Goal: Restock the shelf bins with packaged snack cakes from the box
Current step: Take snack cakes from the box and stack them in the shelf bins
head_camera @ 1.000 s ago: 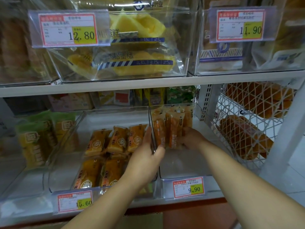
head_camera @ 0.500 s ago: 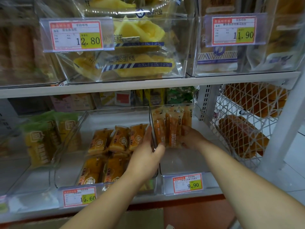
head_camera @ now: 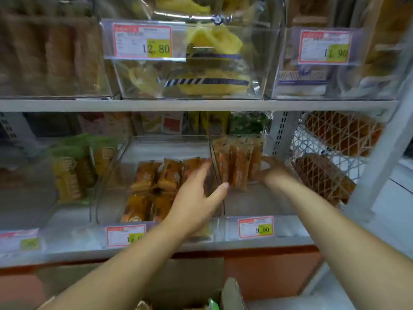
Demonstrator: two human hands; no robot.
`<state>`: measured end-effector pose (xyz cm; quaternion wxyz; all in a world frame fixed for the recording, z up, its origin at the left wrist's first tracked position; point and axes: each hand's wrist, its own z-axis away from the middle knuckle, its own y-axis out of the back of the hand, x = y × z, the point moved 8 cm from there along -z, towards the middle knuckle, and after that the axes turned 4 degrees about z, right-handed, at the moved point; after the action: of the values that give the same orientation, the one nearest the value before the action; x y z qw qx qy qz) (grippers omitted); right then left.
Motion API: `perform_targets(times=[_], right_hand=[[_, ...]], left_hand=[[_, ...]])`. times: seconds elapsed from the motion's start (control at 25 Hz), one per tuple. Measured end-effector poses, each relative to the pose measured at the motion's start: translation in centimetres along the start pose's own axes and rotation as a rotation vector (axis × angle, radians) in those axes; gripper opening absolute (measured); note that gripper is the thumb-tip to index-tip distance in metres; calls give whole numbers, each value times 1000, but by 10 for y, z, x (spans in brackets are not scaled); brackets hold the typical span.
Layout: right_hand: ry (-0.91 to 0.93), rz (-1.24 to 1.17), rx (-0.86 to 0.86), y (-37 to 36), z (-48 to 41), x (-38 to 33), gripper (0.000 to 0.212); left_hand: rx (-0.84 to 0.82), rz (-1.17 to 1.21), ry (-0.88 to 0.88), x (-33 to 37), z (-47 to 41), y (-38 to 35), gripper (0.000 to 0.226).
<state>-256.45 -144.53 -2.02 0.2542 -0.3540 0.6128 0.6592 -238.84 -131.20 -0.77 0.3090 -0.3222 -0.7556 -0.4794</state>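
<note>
Snack cakes [head_camera: 237,166] upright between grips: left grip [head_camera: 196,195] spread, thumb touching; right grip [head_camera: 271,172] pressing, curl unclear.

One wide-angle camera rides on the person's head, facing the shelving nearly square on and tipped somewhat downward. It stands close, within arm's reach: both forearms enter from the bottom edge, the left hand [head_camera: 196,195] lands near centre and the right hand [head_camera: 272,173] at 2 o'clock from it. The upper shelf edge [head_camera: 201,105] crosses toward 12 o'clock, and the cardboard box [head_camera: 232,290] peeks in at 6 o'clock. Slight blur softens everything.
</note>
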Motion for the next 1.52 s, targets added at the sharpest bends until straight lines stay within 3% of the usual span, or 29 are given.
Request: perform_targets(times=[0.08, 0.16, 0.28, 0.4, 0.56, 0.64, 0.8, 0.88, 1.04, 1.16, 1.28, 1.36, 1.52], right_hand=[[91, 0, 147, 10, 30, -19, 43], [256, -64, 206, 6, 74, -47, 38], [489, -187, 63, -39, 152, -86, 30], [574, -61, -249, -122, 210, -95, 30], [544, 514, -693, -249, 239, -43, 38], [494, 614, -801, -293, 245, -23, 50], [506, 502, -777, -356, 254, -32, 61], [509, 542, -736, -376, 248, -34, 70], [517, 695, -705, -393, 237, -24, 79], [580, 697, -656, -392, 236, -28, 65], [496, 619, -731, -378, 228, -21, 59], [426, 568, -781, -363, 220, -14, 68], [163, 293, -832, -326, 206, 1, 68]], left_hand=[[-46, -101, -163, 8, 42, 28, 60], [-120, -201, -172, -16, 90, 57, 53], [-142, -334, -13, -91, 153, 107, 46], [-185, -474, 204, -158, 187, 140, 47], [-265, -609, 455, -227, 223, 155, 75], [-295, -626, 504, -241, 243, 157, 87], [-139, -590, 462, -232, 255, 176, 83], [-142, -643, 412, -228, 257, 182, 78], [-356, -689, 167, -223, 260, 155, 70], [-479, -692, 133, -224, 260, 127, 67], [-486, -726, 62, -216, 246, 114, 65], [-415, -559, 111, -215, 236, 120, 58], [-184, -93, 464, -229, 232, 156, 31]])
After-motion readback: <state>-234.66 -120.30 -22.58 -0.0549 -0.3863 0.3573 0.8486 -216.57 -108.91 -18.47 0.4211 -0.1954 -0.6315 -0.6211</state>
